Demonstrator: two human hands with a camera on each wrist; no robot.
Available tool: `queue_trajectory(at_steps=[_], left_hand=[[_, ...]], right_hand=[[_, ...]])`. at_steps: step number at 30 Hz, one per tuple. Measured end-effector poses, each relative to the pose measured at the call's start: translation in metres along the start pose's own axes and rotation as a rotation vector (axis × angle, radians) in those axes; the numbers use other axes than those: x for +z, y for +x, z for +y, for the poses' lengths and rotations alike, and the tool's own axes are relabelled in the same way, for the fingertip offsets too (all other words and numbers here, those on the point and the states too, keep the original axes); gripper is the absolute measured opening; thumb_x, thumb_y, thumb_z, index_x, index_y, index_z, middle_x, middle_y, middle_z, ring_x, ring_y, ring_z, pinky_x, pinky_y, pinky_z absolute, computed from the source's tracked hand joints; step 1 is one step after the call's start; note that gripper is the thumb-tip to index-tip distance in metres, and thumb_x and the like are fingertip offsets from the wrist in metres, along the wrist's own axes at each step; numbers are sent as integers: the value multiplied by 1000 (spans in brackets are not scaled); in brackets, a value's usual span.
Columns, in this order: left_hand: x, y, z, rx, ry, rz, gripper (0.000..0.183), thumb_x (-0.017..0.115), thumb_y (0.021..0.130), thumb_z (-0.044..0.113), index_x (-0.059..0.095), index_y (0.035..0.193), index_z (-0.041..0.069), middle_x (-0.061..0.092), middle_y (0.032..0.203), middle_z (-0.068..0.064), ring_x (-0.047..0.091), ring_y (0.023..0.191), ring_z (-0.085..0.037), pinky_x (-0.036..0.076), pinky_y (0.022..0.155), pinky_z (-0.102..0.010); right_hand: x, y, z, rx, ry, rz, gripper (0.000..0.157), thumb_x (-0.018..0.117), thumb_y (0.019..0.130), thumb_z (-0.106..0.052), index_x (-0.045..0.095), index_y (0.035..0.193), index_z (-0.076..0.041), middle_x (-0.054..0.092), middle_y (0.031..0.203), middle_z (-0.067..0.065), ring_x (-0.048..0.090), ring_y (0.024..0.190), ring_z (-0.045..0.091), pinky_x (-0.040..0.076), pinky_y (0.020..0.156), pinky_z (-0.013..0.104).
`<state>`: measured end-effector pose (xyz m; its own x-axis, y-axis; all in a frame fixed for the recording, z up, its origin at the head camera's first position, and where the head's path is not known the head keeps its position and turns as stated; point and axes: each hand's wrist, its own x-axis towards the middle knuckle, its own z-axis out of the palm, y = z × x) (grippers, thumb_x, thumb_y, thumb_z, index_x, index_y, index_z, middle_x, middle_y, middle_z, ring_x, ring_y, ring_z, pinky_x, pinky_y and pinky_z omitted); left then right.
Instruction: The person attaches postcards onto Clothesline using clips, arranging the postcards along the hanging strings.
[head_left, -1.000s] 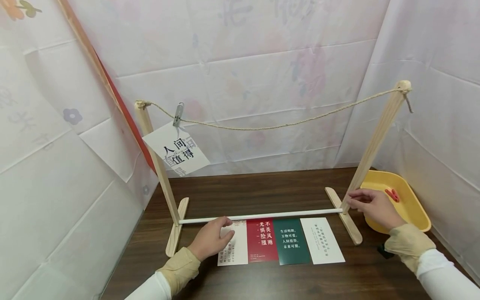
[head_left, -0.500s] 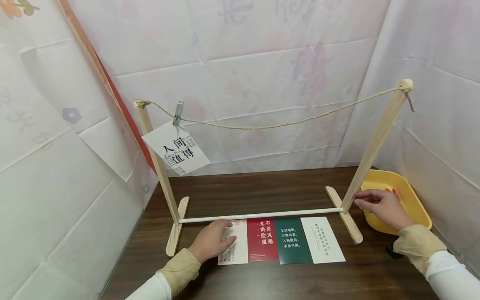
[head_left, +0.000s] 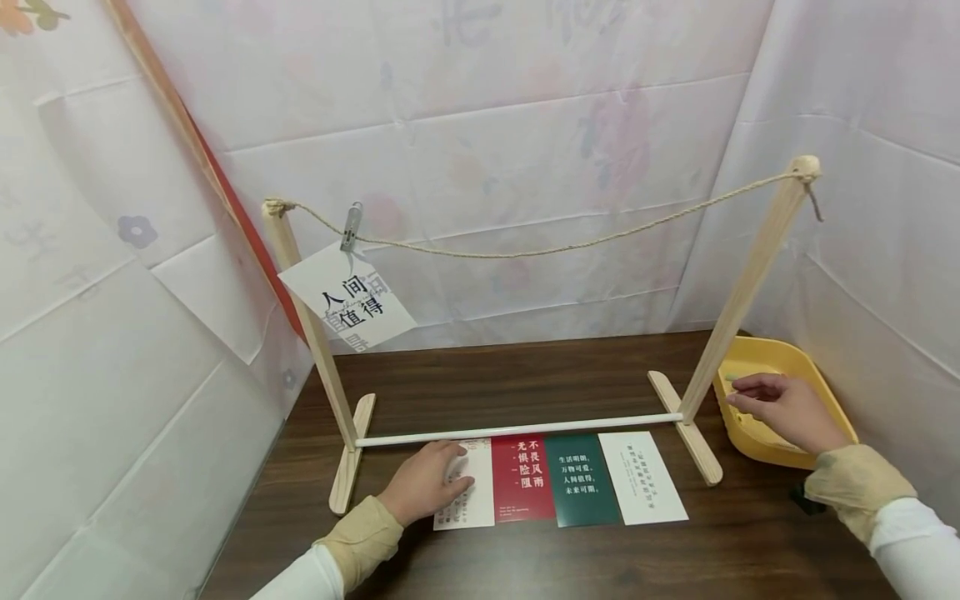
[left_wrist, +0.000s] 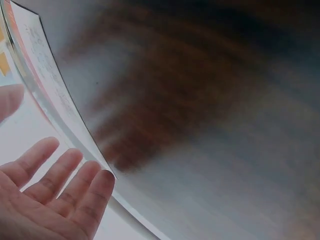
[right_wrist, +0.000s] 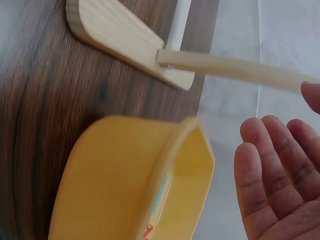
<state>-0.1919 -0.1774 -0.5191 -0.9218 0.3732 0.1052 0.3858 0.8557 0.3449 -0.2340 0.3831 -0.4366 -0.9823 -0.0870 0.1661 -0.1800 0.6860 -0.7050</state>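
Observation:
My left hand point(head_left: 422, 482) hovers low at the leftmost white card point(head_left: 476, 492), its fingers relaxed and holding nothing; the left wrist view shows its fingers spread beside the card edge. My right hand point(head_left: 791, 408) hangs over the yellow bin point(head_left: 798, 454) at the right, fingers loosely bent with nothing between them. Inside the bin, a red clip point(right_wrist: 148, 231) and a blue piece point(right_wrist: 160, 195) show in the right wrist view. To the right of the left hand lie a red card point(head_left: 521, 492), a green card point(head_left: 587, 504) and another white card point(head_left: 645, 492), in a row.
A wooden stand with a left post point(head_left: 318, 358) and a right post point(head_left: 742, 308) carries a sagging rope point(head_left: 517, 255). From the rope a metal clip point(head_left: 351, 227) hangs a white card point(head_left: 348, 296). A white rod point(head_left: 517, 430) joins the posts low, just behind the cards.
My right hand has moved to the right, from beside the right post to over the yellow bin. The left hand has stayed at the leftmost card.

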Motion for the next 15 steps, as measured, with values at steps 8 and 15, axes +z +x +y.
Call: queue_trajectory(at_steps=[8, 15], left_hand=[[3, 0, 0, 9, 37, -26, 50, 87, 92, 35, 73, 128, 3, 71, 134, -16, 69, 127, -34, 59, 106, -51], [3, 2, 1, -2, 58, -60, 56, 90, 90, 38, 73, 130, 3, 70, 138, -18, 66, 130, -36, 56, 110, -51]], right_hand=[[-13, 2, 13, 3, -50, 16, 35, 77, 102, -15, 71, 121, 14, 80, 99, 14, 62, 77, -11, 54, 65, 18], [-23, 8, 27, 21, -67, -3, 39, 73, 104, -17, 69, 124, 16, 79, 99, 15, 62, 78, -10, 55, 65, 20]])
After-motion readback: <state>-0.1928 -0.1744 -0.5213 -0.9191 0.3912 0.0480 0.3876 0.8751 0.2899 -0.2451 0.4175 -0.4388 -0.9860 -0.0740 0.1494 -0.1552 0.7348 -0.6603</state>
